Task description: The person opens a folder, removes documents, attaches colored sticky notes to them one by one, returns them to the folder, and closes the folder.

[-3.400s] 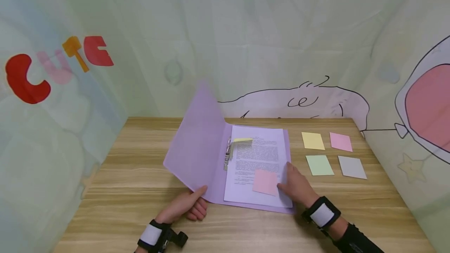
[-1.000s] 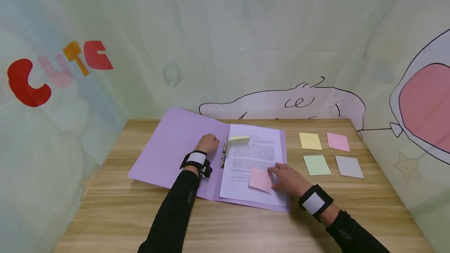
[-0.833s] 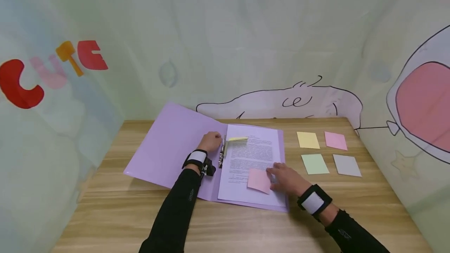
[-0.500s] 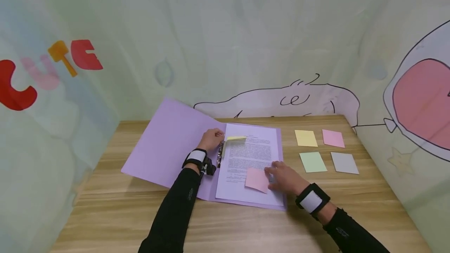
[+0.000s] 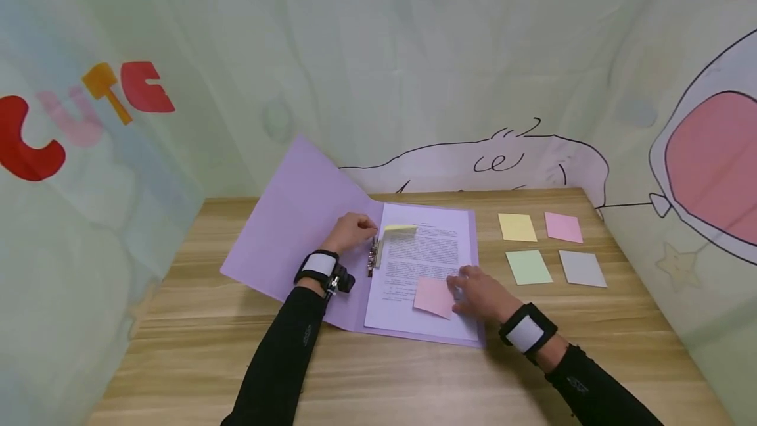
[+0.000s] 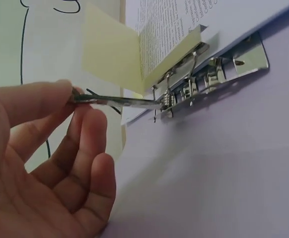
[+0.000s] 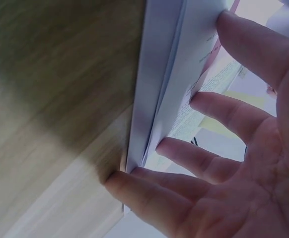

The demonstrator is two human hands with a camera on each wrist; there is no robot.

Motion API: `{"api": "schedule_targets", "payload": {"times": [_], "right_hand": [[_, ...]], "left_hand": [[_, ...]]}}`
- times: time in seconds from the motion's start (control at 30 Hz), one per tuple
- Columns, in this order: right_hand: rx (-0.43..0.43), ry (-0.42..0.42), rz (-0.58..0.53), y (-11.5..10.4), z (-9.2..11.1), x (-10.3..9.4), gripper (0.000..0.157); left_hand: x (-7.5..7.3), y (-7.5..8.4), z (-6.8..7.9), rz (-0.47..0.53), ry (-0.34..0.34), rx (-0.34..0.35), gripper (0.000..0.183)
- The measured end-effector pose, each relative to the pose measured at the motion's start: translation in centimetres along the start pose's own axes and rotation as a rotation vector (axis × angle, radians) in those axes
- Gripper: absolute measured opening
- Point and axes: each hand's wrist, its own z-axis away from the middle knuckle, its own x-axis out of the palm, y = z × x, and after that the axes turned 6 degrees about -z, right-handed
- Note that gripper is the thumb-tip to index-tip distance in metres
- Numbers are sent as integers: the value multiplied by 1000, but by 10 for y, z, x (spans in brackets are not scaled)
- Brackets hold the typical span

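A purple folder lies open, its cover slanting up on the left. Printed sheets rest inside, along the metal lever clip near the spine. My left hand pinches the clip's lever between thumb and fingertips; the lever stands out from the clip base. A yellow sticky note sticks up beside the clip. My right hand spreads its fingers over the lower right edge of the sheets, fingertips at a pink sticky note. The right wrist view shows fingertips touching the paper.
To the right of the folder lie loose square notes: yellow, pink, green and grey. The wooden table meets printed curtains at the back and both sides.
My left hand has left the cover's lower edge for the clip and now pulls its lever up. The cover went down leftward, then tilted up again. My right hand shifted onto the pink note's edge.
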Motion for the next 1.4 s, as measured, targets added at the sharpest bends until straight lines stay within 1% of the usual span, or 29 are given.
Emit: {"api": "schedule_targets", "payload": {"times": [0.27, 0.33, 0.47, 0.63, 0.8, 0.9, 1.0, 1.1, 1.27, 1.4], "right_hand": [[-27, -5, 15, 1, 0, 0, 51], [-30, -6, 9, 0, 0, 0, 51], [-25, -17, 18, 1, 1, 0, 51], [-13, -22, 18, 3, 2, 2, 48], [-31, -19, 21, 3, 1, 1, 48], [-30, -28, 33, 2, 0, 0, 50], [-25, -33, 44, 2, -1, -2, 52], [-24, -42, 40, 1, -2, -3, 51], [-12, -58, 36, 0, -3, -4, 51], [1, -67, 41, 0, -2, -6, 53]], "left_hand": [[-7, -2, 17, -15, -92, 34, 18], [-8, -2, 20, -30, -107, 43, 18], [-7, -2, 24, -64, -135, 36, 19], [-10, -1, 28, -100, -151, 35, 23], [-17, -3, 30, -127, -179, 53, 24], [-19, -5, 32, -140, -209, 68, 21], [-22, -6, 30, -160, -239, 91, 19], [-23, -5, 29, -168, -275, 87, 18], [-20, -3, 27, -203, -319, 64, 12], [-14, -2, 28, -263, -311, 79, 6]]}}
